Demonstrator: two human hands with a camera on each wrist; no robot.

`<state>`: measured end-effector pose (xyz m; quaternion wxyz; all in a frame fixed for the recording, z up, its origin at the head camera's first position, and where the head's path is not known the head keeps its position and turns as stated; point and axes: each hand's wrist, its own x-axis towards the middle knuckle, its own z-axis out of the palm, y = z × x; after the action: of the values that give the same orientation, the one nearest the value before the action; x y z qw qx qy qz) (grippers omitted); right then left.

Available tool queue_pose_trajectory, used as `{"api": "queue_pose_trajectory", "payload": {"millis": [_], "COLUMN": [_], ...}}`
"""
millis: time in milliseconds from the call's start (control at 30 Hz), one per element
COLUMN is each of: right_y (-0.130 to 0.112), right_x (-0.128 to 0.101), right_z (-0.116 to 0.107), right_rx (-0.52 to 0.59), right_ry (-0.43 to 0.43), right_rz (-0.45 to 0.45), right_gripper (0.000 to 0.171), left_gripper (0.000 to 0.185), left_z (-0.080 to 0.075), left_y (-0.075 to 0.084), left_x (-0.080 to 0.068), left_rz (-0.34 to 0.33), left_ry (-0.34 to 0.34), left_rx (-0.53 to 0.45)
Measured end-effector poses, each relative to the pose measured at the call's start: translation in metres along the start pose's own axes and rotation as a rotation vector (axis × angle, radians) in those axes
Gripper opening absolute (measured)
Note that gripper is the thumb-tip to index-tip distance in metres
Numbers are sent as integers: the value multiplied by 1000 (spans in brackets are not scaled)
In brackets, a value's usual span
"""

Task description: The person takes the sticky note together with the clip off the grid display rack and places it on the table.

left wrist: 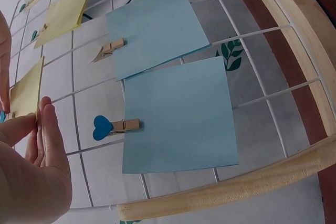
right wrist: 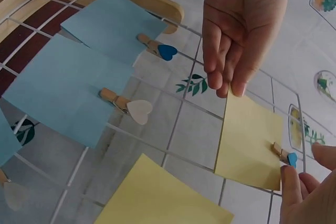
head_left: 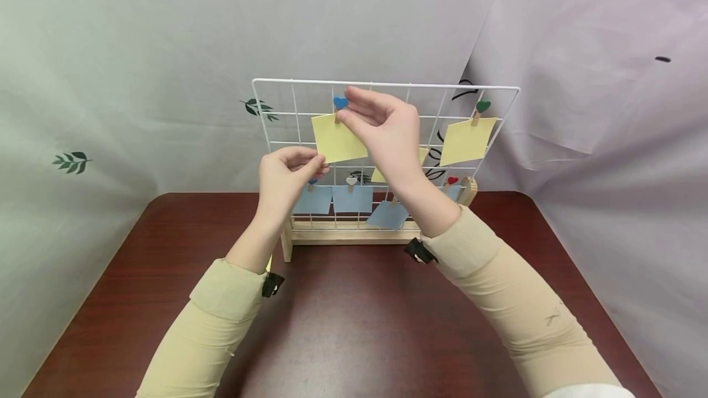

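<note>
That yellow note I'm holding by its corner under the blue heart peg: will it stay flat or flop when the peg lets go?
Probably floppy: the yellow note is a thin sheet, held only at its corner by the left hand and at the top by the blue heart peg. It looks very light, so it would likely swing or slip. The right hand pinches that peg.

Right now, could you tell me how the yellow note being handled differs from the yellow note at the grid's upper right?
The held yellow note is touched by both hands: the left hand pinches its lower corner and the right hand pinches its blue heart clip. The right yellow note hangs untouched. Its clip is a green heart clip, not blue. Both are yellow squares, tilted, pegged to the white wire grid.
</note>
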<state>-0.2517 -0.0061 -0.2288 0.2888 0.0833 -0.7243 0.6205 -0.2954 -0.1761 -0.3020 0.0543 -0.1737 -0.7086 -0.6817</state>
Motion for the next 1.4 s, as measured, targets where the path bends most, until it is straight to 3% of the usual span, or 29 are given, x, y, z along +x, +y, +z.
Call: {"api": "queue_pose_trajectory", "payload": {"millis": [367,800,1067,1400], "right_y": [-3,4,6,2], "right_x": [6,7,6,7], "right_z": [5,11,11,11], "right_rx": [-129,-174,-215,-251], "right_ry": [6,81,81,89], "right_rz": [-26,-90,-129,-169], "right_gripper": [27,16,15,11], "left_gripper": [19,19,20,21], "left_z": [-1,-1,0,-1], "left_y": [1,-1,2,3], "left_x": [0,2,0,1], "left_rz": [-10,-3,-10,-20], "left_ry": [-13,-16,-23,-29], "left_rx": [-7,-19,-67,-58]}}
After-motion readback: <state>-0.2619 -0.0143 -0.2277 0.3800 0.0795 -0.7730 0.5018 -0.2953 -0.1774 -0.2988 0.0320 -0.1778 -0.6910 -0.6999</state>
